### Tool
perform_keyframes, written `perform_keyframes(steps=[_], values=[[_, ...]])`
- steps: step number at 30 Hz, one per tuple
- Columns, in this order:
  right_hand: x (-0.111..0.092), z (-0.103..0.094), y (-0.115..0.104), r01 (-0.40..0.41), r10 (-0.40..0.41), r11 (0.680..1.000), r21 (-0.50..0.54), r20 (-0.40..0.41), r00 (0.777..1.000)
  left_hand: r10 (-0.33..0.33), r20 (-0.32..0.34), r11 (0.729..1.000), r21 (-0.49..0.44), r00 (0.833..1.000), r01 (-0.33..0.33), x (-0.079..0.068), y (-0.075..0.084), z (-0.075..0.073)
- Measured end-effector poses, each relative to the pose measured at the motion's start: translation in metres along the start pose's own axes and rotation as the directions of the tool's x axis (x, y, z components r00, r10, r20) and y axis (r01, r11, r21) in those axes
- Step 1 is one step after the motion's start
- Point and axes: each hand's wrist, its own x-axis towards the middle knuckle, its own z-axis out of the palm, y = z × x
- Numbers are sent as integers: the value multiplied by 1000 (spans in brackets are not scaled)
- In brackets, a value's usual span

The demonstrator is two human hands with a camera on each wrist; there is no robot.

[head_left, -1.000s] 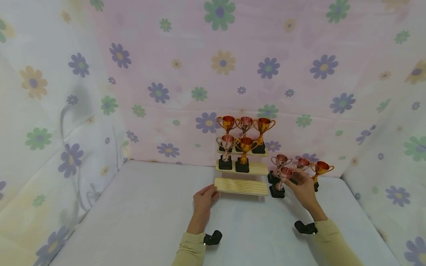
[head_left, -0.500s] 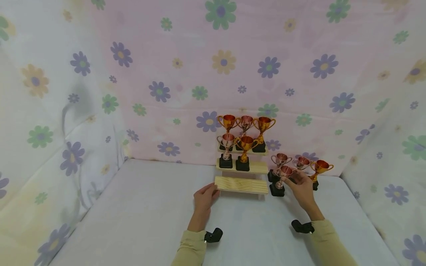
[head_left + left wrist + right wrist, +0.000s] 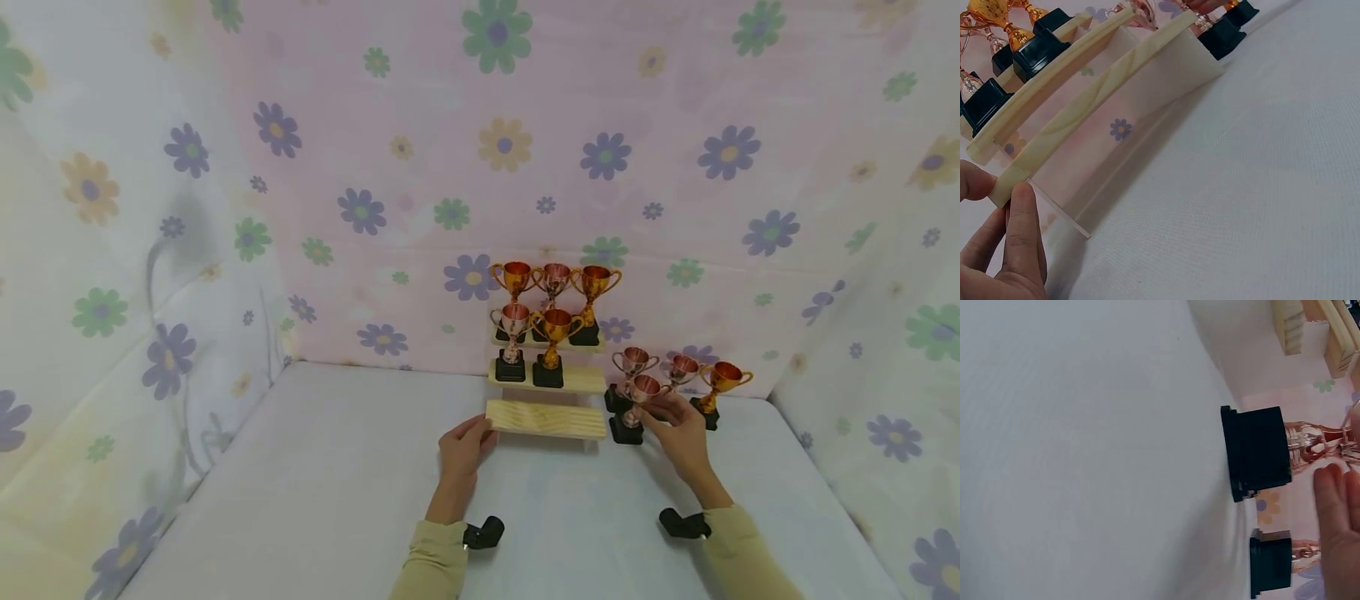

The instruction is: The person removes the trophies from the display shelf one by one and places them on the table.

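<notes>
My left hand (image 3: pixel 459 454) pinches the left end of the lowest wooden board (image 3: pixel 547 419) of a stepped display stand, thumb above and fingers beneath in the left wrist view. At the stand's right side, my right hand (image 3: pixel 682 437) holds a rose-gold trophy (image 3: pixel 643 390) by its upper part. That trophy's black base (image 3: pixel 1259 453) appears upright at the table surface in the right wrist view. On the middle step stand a rose-gold trophy (image 3: pixel 514 321) and a gold trophy (image 3: pixel 556 327). Three more trophies line the top step, their lower parts partly hidden.
Close around the right hand stand another rose-gold trophy (image 3: pixel 635 360), a further rose-gold trophy (image 3: pixel 682 369) partly behind the fingers, and a gold trophy (image 3: pixel 724 379). A white cloth covers the table (image 3: pixel 337 483). Flower-patterned fabric (image 3: pixel 405 192) walls the back and sides.
My right hand has shifted very slightly, showing a little more of the trophies behind it. The left hand stays on the board.
</notes>
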Motion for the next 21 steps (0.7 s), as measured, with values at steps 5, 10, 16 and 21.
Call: perform_keyframes(steps=[5,10,16,21], values=[[-15,-16,-17,-122,177,955,-271,188,966,-16,-1,1000,-3,1000,16,0,-2,2],[-36,-20,-46,-81,325,855,-513,407,854,-22,-6,1000,-4,1000,22,0,-2,1],[-52,-11,-87,35,229,899,-437,536,813,-29,-10,1000,1,1000,29,1,0,1],[-52,-3,-117,135,82,912,-388,494,865,-26,-18,1000,11,1000,26,3,-1,1]])
